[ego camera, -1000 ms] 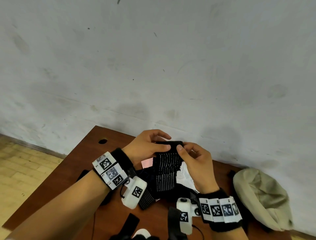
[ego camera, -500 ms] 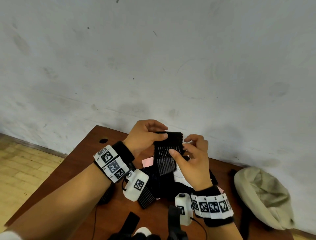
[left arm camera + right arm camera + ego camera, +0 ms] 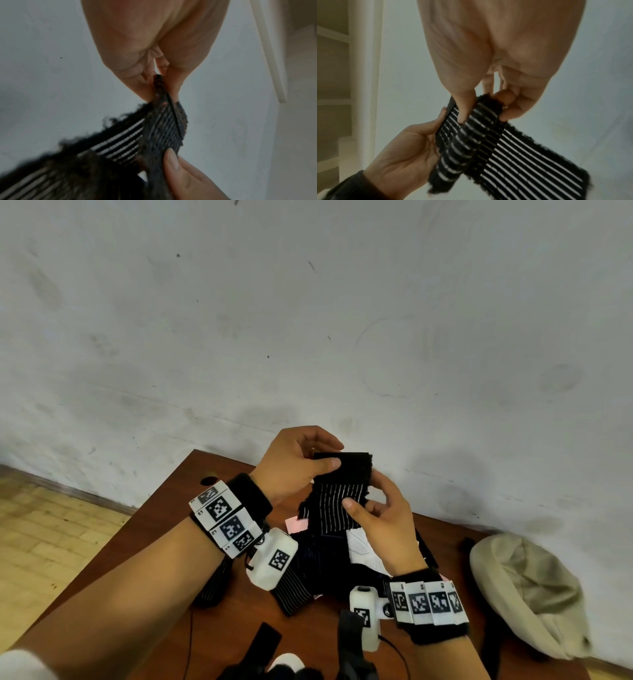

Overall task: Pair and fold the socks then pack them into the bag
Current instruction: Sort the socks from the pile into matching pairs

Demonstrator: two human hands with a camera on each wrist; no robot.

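Both hands hold black socks with thin white stripes [image 3: 337, 498] up above the wooden table [image 3: 147, 546]. My left hand [image 3: 305, 463] pinches the plain black cuff at the top between thumb and fingers [image 3: 159, 83]. My right hand [image 3: 373, 508] grips the striped part lower down, thumb on the front [image 3: 464, 108]. The striped socks [image 3: 488, 146] hang doubled, one layer folded over the other. More socks, dark and white [image 3: 363, 546], lie in a heap on the table under the hands. A beige fabric bag [image 3: 527, 594] lies at the right.
A grey plastered wall [image 3: 308, 320] rises right behind the table. A round cable hole [image 3: 209, 479] sits near the table's far left corner. Dark straps and a cable [image 3: 263, 645] lie at the near edge. Tiled floor [image 3: 51, 529] shows at left.
Both hands have lifted the striped socks higher above the heap. My right hand has slid down from the cuff to the striped part below it.
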